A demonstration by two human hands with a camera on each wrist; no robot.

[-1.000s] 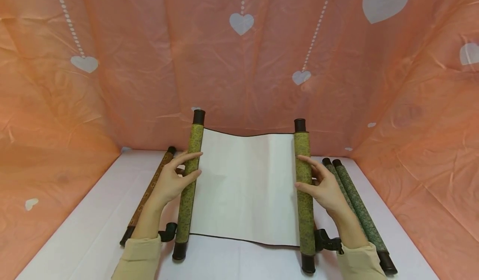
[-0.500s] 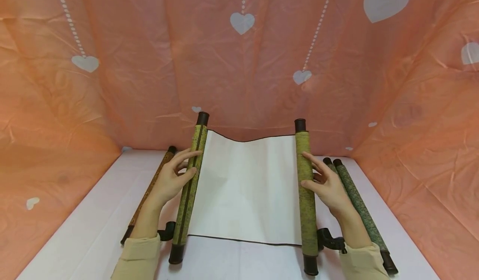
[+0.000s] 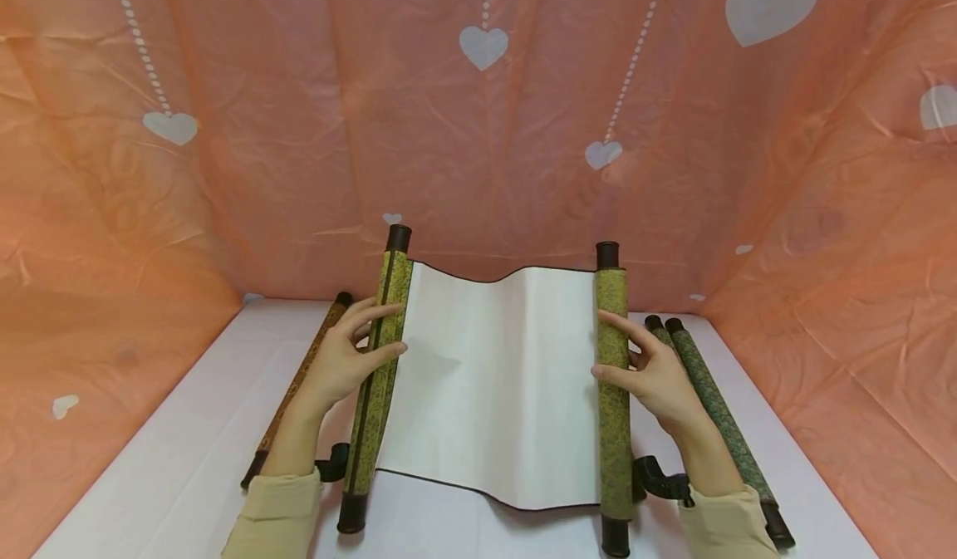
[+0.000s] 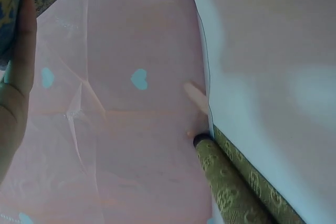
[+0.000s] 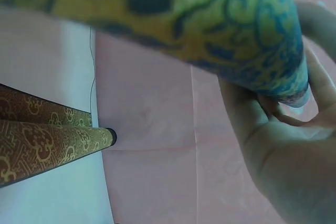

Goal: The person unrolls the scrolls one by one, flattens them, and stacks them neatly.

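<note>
A partly unrolled scroll with a blank white sheet (image 3: 478, 376) spans the space between my hands. Its left roller (image 3: 366, 426), yellow-green with a dark lengthwise stripe and black end knobs, is gripped by my left hand (image 3: 340, 364), thumb and fingers around it. My right hand (image 3: 658, 380) holds the matching right roller (image 3: 615, 451) between thumb and fingers. The sheet sags near the left and bulges toward the right. In the right wrist view, the patterned roller (image 5: 210, 24) rests against the right hand (image 5: 294, 156); in the left wrist view only part of the left hand (image 4: 16, 87) shows.
A rolled brown scroll (image 3: 287, 414) lies on the white table (image 3: 179, 459) left of my left arm. Two rolled dark green scrolls (image 3: 721, 422) lie side by side on the right, partly behind my right arm. A pink-orange curtain (image 3: 523, 169) with hearts surrounds the table.
The left roller has turned, so its dark stripe now shows. The right roller has shifted slightly right and nearer. The sheet's bulge has grown at the right, and its lower right edge sits lower.
</note>
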